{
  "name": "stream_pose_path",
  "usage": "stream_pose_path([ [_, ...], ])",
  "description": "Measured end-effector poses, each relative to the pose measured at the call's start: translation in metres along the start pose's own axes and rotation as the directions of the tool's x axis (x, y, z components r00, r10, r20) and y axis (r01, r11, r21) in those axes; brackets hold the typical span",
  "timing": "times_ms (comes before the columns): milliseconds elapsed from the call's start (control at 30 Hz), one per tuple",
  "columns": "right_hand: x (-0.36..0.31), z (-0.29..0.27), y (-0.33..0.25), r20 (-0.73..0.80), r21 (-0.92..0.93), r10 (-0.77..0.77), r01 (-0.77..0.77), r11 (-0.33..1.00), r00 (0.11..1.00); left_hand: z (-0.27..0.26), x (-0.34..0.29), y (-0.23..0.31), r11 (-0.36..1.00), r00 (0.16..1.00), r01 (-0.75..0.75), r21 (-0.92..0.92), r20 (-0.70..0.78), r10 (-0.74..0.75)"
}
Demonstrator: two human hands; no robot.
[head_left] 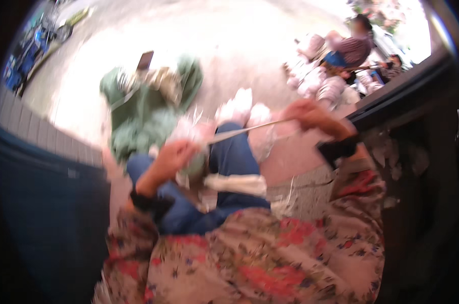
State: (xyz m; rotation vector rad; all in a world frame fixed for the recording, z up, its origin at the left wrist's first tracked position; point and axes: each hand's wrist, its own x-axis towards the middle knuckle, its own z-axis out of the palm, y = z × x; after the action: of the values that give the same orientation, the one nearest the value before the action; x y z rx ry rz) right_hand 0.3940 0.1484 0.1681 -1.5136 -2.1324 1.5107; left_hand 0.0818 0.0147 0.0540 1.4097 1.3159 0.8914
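A pale narrow strip (pixel 232 135), perhaps cloth or fibre, is stretched between my two hands above my knees. My left hand (pixel 175 156) is closed on its wider end. Farther forward and higher, my right hand (pixel 309 116) pinches the thinner end, blurred by motion. Across my lap, over the blue trousers (pixel 242 157), lies a cream folded bundle of similar strips (pixel 235 185). Beyond my left hand spreads a green cloth or sack (pixel 138 109) with a cream bundle (pixel 163 83) on top. Whitish bundles (pixel 237 107) rest on the ground past my knees.
At the far right another person (pixel 355 48) sits beside a heap of pale pinkish bundles (pixel 315 81). A dark wall or door edge (pixel 407 96) runs close on my right; a dark blue panel (pixel 52 202) stands on my left. A blue motorbike (pixel 31 50) is far left.
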Motion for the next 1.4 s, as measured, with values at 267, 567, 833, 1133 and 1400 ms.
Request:
stream_pose_path([
  [267, -0.128, -0.128, 0.103, -0.674, 0.275, -0.001, 0.252, 0.928, 0.739, 0.030, 0.029, -0.052, 0.987, 0.984, -0.111, 0.119, 0.153, 0.092],
  [567, -0.214, -0.144, 0.219, -0.763, 0.342, 0.350, -0.120, 0.932, 0.544, 0.074, 0.023, -0.109, 0.992, 0.944, 0.008, 0.130, 0.327, -0.051],
  [833, -0.231, -0.067, 0.402, -0.594, 0.158, 0.606, -0.661, 0.733, 0.529, 0.104, 0.031, -0.134, 0.926, 0.842, 0.370, -0.075, 0.447, -0.301],
  [1133, -0.111, 0.120, 0.318, -0.265, -0.285, 0.126, -0.202, 0.937, 0.956, 0.106, 0.028, -0.153, 0.961, 0.979, 0.125, 0.247, 0.127, -0.161],
  [1400, -0.026, 0.161, 0.220, -0.149, -0.337, -0.274, 0.211, 0.917, 0.950, 0.129, 0.031, -0.131, 0.867, 0.974, -0.228, 0.443, 0.109, 0.200],
])
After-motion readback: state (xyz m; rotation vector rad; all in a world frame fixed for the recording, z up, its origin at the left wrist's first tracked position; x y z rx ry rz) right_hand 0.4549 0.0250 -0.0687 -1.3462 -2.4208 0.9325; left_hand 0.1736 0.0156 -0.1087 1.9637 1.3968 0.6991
